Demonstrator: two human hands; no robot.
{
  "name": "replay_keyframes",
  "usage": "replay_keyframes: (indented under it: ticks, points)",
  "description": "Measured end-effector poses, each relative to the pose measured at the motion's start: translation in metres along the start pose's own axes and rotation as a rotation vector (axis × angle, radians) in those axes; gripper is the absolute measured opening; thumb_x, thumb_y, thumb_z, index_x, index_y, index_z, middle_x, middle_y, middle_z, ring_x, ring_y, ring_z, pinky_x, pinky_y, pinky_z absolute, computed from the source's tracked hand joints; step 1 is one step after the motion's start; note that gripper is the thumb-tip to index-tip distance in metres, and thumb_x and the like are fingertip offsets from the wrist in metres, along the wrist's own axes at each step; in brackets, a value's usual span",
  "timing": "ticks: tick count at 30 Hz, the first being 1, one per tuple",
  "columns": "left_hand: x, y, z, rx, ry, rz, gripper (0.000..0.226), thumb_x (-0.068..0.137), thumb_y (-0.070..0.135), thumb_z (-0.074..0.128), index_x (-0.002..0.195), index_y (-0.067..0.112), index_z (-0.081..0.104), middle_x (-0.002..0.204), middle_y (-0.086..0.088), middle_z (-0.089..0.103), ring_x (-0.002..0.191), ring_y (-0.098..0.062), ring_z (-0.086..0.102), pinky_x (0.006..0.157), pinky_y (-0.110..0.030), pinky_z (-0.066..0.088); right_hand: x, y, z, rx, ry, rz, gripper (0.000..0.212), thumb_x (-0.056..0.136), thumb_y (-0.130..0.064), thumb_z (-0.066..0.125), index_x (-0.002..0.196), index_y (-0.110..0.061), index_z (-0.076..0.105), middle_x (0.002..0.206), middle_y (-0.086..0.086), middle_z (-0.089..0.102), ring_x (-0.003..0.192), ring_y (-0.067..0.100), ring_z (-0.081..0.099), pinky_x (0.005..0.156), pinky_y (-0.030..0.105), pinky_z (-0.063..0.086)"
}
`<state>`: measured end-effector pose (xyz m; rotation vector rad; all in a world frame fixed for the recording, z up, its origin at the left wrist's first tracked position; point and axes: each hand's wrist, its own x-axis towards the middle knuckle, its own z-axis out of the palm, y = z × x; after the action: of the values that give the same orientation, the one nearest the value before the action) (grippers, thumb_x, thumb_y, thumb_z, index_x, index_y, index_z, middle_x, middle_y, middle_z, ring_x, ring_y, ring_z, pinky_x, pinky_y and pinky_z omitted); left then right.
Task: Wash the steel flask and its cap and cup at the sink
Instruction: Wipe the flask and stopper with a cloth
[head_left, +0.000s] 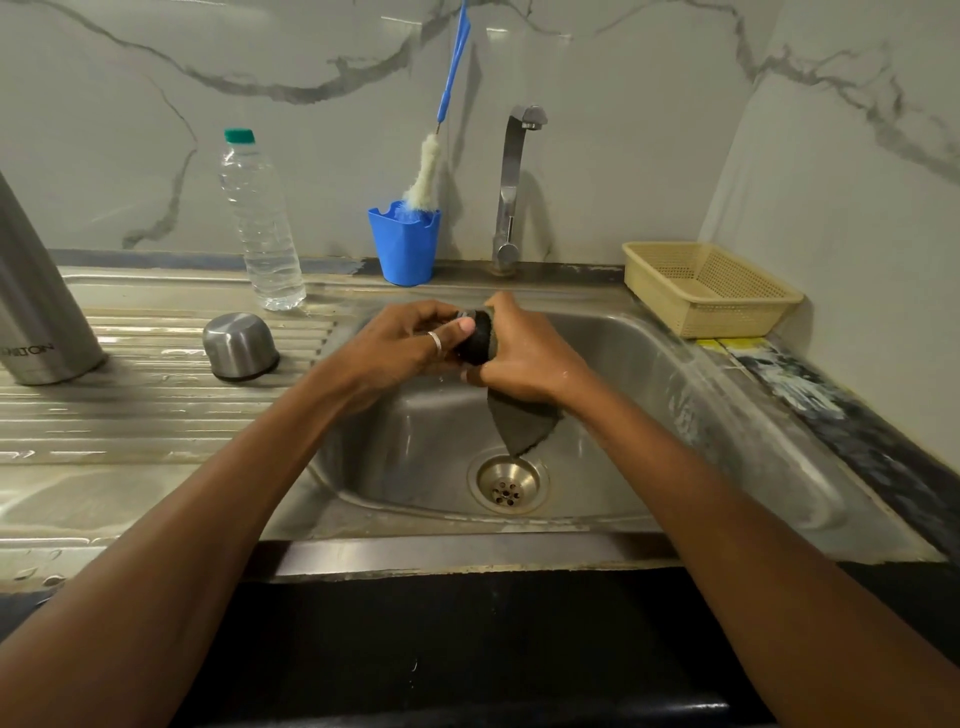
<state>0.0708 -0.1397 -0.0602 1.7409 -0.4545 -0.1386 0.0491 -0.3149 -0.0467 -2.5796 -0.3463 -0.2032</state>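
Over the sink (415, 467), the left hand (400, 343) grips the black cap (475, 340) while the right hand (519, 353) presses a gripped grey pad (524, 423) against it, the cup (240, 345) stands upside down left of the sink, and the flask (36, 301) stands upright farther left.

- Clear plastic water bottle (262, 228) with a green top, upright at the back of the draining board (156, 415).
- Blue tub (404, 249) to its right, holding a white bottle brush (423, 176) with a long blue handle.
- Steel tap (511, 182) between the tub and a cream mesh basket (737, 318).
- Grey-veined marble wall (311, 62) behind.
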Motion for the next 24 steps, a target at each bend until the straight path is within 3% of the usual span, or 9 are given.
replay_keyframes:
  ticks: [2,4,7,10,14,20,22,24]
  points:
    - [0.000,-0.001,0.000,0.000,-0.051,0.024,0.032,0.100,0.021,0.061,0.128,0.007,0.064,0.116,-0.010,0.073,0.109,-0.021,0.071,0.092,-0.034,0.058,-0.002,0.002,-0.009,0.261,-0.124,0.072,0.045,0.072,-0.022,0.087,0.109,-0.019,0.060,0.099,0.005,0.070,0.091,0.022,0.068,0.080,0.039,0.060]
    - [0.000,-0.001,0.001,0.026,-0.079,0.030,0.035,0.100,0.022,0.061,0.133,0.009,0.062,0.121,-0.009,0.072,0.112,-0.021,0.070,0.094,-0.035,0.057,-0.004,0.003,-0.015,0.317,-0.155,0.079,0.038,0.072,-0.021,0.088,0.103,-0.023,0.066,0.098,0.004,0.072,0.091,0.021,0.069,0.084,0.041,0.059]
    - [0.001,0.001,0.003,0.051,-0.087,-0.012,0.037,0.099,0.035,0.060,0.130,0.016,0.064,0.115,-0.007,0.073,0.111,-0.023,0.070,0.093,-0.040,0.058,-0.003,0.006,-0.013,-0.039,-0.031,0.060,0.058,0.074,-0.030,0.087,0.119,-0.017,0.052,0.103,0.002,0.064,0.090,0.019,0.062,0.079,0.038,0.055]
    - [-0.001,0.011,0.009,0.055,0.023,-0.118,0.047,0.095,0.058,0.053,0.103,0.015,0.069,0.086,-0.008,0.069,0.091,-0.022,0.071,0.079,-0.035,0.060,-0.003,0.003,-0.007,-0.276,0.129,-0.073,0.051,0.082,-0.023,0.078,0.117,-0.015,0.043,0.101,0.006,0.063,0.084,0.024,0.063,0.071,0.042,0.056]
    - [-0.002,0.017,0.020,0.150,0.082,-0.169,0.058,0.104,0.058,0.032,0.092,0.010,0.063,0.077,-0.009,0.061,0.065,-0.016,0.056,0.055,-0.026,0.051,-0.005,-0.002,0.006,-0.399,0.193,-0.180,0.050,0.086,-0.014,0.072,0.123,-0.013,0.039,0.108,0.011,0.060,0.085,0.029,0.064,0.071,0.046,0.058]
    - [0.005,0.007,0.025,-0.122,0.314,-0.292,0.035,0.106,0.033,0.031,0.088,0.016,0.056,0.066,-0.004,0.049,0.046,-0.008,0.040,0.041,-0.021,0.032,-0.005,-0.016,-0.001,0.184,-0.126,0.085,0.056,0.085,-0.016,0.076,0.127,-0.010,0.041,0.110,0.010,0.062,0.100,0.022,0.063,0.087,0.040,0.057]
    - [0.008,0.009,0.025,-0.287,0.366,-0.313,0.035,0.104,0.030,0.030,0.082,0.015,0.053,0.060,-0.003,0.045,0.036,-0.006,0.034,0.034,-0.018,0.025,-0.008,-0.020,-0.008,0.261,-0.149,0.083,0.053,0.085,-0.018,0.076,0.126,-0.010,0.043,0.111,0.008,0.062,0.100,0.019,0.062,0.085,0.037,0.055]
    - [0.010,0.012,0.022,-0.429,0.339,-0.294,0.036,0.103,0.031,0.028,0.077,0.016,0.049,0.057,-0.001,0.039,0.038,-0.007,0.026,0.033,-0.017,0.019,-0.007,-0.021,-0.014,0.252,-0.083,0.070,0.055,0.086,-0.023,0.077,0.127,-0.011,0.042,0.107,0.003,0.059,0.095,0.014,0.059,0.076,0.029,0.052]
